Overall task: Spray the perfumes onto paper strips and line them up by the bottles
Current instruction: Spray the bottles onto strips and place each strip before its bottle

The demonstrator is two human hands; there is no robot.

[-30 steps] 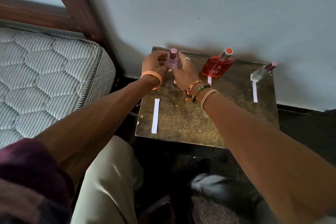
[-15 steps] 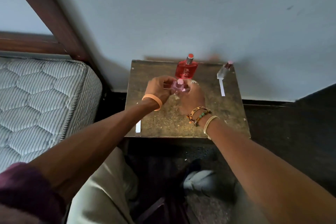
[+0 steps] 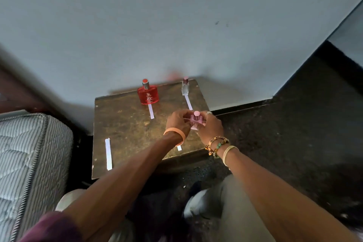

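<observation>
L hand (image 3: 176,122) + R hand (image 3: 210,128) both grip pink bottle (image 3: 196,122) | step: prob. uncap/spray | tip: keep upright, aim at strip (image 3: 179,147), 1 short press

Both arms stretch forward with bare forearms, and the wrists are near each other. The left hand (image 3: 176,123) and the right hand (image 3: 211,128) face one another, and their curled fingers hold a small pink bottle (image 3: 196,122) between them. The left wrist wears an orange band (image 3: 174,133), the right wrist several bracelets (image 3: 218,144).
</observation>
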